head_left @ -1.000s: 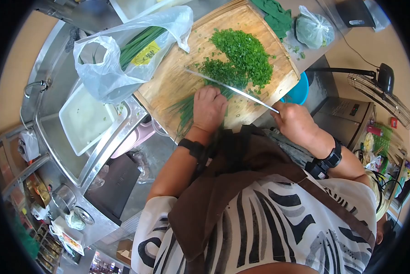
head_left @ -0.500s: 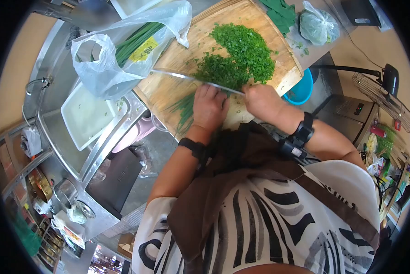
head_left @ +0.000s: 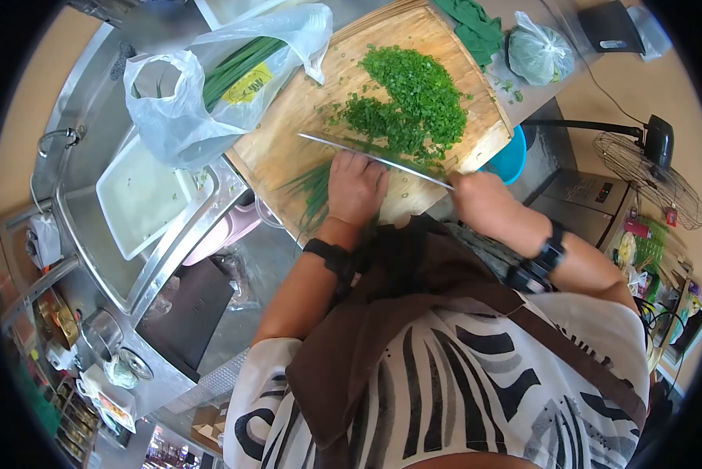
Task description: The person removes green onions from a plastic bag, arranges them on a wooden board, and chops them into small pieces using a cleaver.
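My right hand (head_left: 484,197) is wrapped round the handle of a long kitchen knife (head_left: 376,158). The blade points left across the wooden cutting board (head_left: 277,152), just beyond my left fingertips. With fingers curled, my left hand (head_left: 356,186) presses down a bunch of green onions (head_left: 313,194), whose long stalks stick out to its left. Beyond the blade lies a large heap of chopped green onions (head_left: 423,92). Part of the bunch is hidden under my left hand.
At the board's left, a plastic bag (head_left: 183,129) holds more long green stalks. A white tray (head_left: 136,215) sits in the metal sink (head_left: 93,234). Right of the board are a blue bucket (head_left: 510,159), a tied bag of greens (head_left: 540,53) and a fan (head_left: 640,156).
My right hand has drawn the knife back to the right, so its tip is now nearer my left hand. My left hand stays on the bunch of green onions.
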A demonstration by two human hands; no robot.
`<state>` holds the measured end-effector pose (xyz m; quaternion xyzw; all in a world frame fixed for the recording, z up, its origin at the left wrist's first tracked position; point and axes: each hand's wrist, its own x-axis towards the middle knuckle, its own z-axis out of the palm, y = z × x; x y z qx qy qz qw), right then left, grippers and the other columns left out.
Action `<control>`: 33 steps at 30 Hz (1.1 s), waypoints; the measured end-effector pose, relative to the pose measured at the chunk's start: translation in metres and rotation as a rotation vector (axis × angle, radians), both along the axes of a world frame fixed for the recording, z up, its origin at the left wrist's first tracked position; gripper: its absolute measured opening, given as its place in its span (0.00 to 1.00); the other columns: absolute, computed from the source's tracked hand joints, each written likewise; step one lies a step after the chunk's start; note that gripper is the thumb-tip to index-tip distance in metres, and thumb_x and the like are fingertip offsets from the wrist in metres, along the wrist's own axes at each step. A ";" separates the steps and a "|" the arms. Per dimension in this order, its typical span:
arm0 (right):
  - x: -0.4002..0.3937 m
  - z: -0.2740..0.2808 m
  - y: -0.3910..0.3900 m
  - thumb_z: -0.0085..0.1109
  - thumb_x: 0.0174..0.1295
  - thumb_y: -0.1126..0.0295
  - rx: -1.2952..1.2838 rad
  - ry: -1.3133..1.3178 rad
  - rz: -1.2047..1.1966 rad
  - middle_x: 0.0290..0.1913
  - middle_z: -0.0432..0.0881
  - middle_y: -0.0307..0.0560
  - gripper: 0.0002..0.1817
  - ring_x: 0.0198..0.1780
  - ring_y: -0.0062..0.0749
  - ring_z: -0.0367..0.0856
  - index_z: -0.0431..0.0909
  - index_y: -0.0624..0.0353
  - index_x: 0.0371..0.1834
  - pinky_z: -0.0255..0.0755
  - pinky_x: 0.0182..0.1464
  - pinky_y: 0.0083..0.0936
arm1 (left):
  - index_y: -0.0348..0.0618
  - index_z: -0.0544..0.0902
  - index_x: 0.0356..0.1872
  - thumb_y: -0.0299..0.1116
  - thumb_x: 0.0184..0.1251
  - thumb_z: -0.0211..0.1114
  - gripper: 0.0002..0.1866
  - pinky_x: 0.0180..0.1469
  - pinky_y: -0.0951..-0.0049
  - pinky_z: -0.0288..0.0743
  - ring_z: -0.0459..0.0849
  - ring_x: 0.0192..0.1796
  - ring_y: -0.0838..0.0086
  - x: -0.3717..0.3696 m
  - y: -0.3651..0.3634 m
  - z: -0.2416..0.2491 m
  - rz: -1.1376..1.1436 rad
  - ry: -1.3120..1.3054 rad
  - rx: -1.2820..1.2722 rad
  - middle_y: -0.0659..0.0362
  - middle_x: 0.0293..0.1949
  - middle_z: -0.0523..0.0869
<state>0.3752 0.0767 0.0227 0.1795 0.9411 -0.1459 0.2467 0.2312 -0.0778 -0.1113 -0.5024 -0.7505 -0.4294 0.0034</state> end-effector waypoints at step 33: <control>-0.006 0.030 0.000 0.57 0.62 0.68 -0.046 0.157 -0.044 0.26 0.81 0.63 0.09 0.31 0.60 0.81 0.79 0.64 0.34 0.76 0.35 0.48 | 0.44 0.82 0.28 0.29 0.50 0.68 0.05 0.53 0.57 0.71 0.77 0.49 0.60 0.003 -0.006 0.006 0.015 0.050 0.045 0.59 0.37 0.79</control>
